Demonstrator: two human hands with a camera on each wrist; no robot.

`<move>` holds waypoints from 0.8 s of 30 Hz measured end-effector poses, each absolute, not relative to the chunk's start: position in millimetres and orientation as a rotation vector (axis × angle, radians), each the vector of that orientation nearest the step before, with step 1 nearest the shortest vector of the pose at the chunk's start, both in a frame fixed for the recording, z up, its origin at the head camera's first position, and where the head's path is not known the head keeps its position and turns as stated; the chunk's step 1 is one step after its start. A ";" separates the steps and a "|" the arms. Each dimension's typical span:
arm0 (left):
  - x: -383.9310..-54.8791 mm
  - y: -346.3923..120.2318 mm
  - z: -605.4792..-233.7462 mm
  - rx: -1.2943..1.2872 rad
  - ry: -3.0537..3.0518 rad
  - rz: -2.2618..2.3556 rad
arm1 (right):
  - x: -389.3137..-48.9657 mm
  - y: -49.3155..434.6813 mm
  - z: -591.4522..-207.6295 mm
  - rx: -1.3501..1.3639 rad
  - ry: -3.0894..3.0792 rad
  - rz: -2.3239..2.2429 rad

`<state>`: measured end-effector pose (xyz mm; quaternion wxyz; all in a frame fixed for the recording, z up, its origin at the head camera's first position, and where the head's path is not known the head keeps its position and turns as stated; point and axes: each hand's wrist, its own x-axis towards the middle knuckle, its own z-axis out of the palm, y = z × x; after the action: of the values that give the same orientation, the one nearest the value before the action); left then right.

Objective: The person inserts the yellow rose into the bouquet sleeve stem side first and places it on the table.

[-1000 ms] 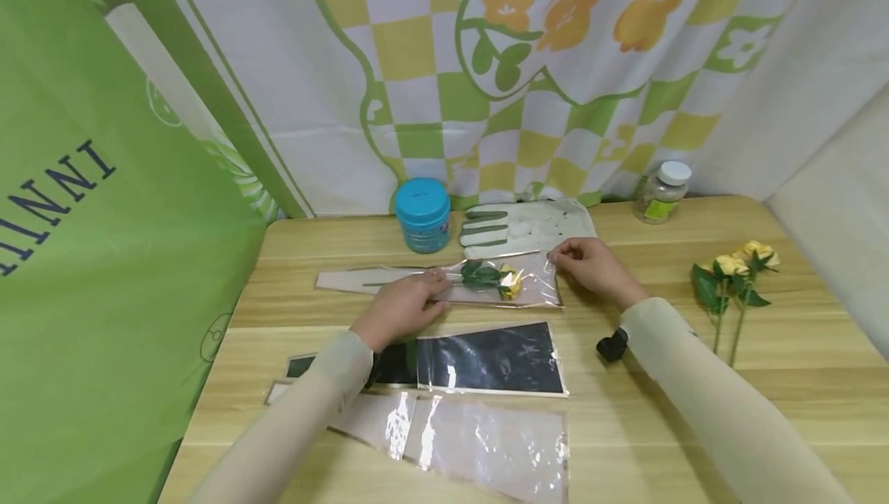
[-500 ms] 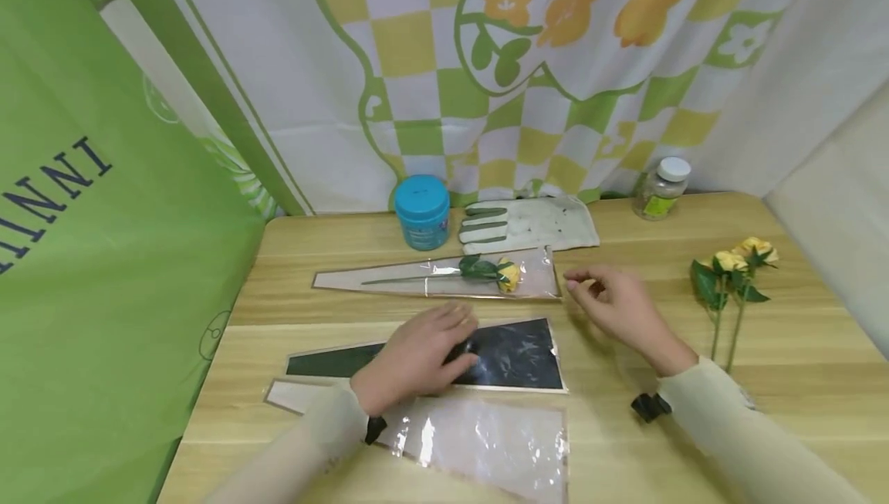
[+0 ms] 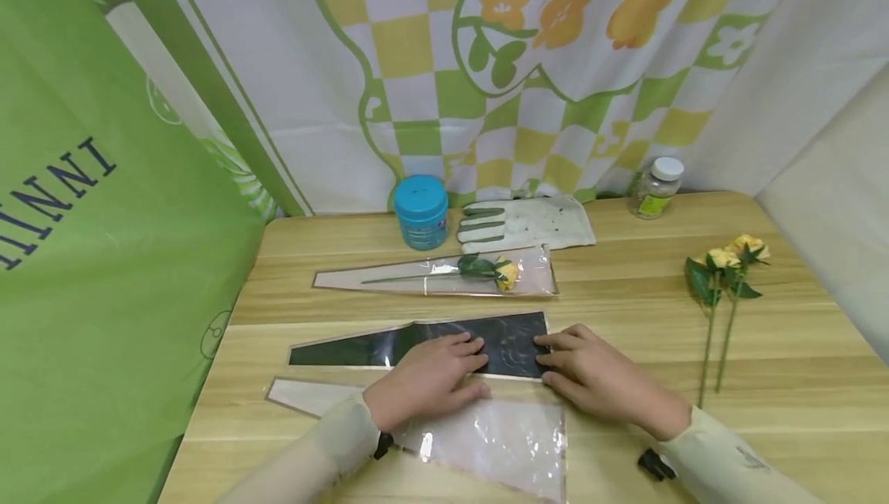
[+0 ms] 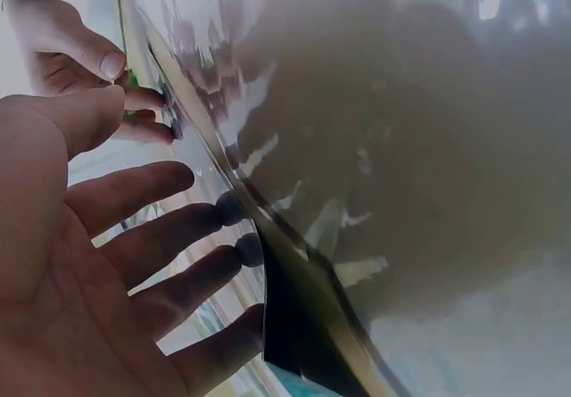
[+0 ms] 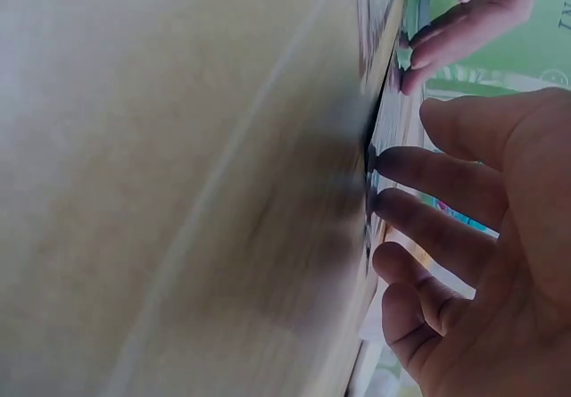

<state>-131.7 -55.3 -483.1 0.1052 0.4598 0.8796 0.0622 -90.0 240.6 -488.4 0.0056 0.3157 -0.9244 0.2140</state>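
Note:
A tapered black flower sleeve [image 3: 516, 338] of shiny film lies flat on the table in the head view. My left hand [image 3: 432, 382] is over its lower edge, with spread fingers touching the film. At its wide right end, the fingertips of my right hand [image 3: 603, 378] touch the edge, thumb apart from the fingers. Both hands also show in the wrist views, neither gripping anything. Nearest me lies a clear, pale-backed sleeve [image 3: 500, 442], partly under my left hand and forearm. Farther back, another clear sleeve [image 3: 535, 265] has a yellow rose [image 3: 506, 274] with green leaves in or on it.
Two yellow roses [image 3: 724, 258] with long stems lie at the right. Along the back stand a blue lidded tub [image 3: 420, 212] and a clear jar with a white lid [image 3: 656, 187]. A white glove [image 3: 542, 224] lies between them, before a patterned curtain [image 3: 486, 103].
Both hands have left the rear sleeve with the rose and come nearer me, onto the black sleeve. The right hand has let go of the rear sleeve's corner.

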 end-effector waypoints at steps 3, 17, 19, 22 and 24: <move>-136.0 -55.8 -484.5 1.363 2.599 0.177 | -93.0 240.8 -488.9 0.977 -2.899 0.679; -138.2 -24.0 -480.8 1.438 2.602 0.032 | -85.6 248.2 -492.6 0.624 -2.965 0.497; -137.1 -22.8 -481.2 1.416 2.610 0.036 | -84.5 247.3 -494.2 0.633 -2.985 0.504; -136.8 -21.7 -482.1 1.421 2.629 0.049 | -84.2 246.8 -497.7 0.626 -3.002 0.570; -137.1 -21.0 -482.3 1.423 2.629 0.064 | -83.9 247.3 -498.2 0.612 -3.003 0.643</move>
<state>-137.1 -21.0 -482.3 0.0757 0.4747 0.8766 0.0213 -83.9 247.3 -498.2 0.0049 0.1954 -0.9590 0.2053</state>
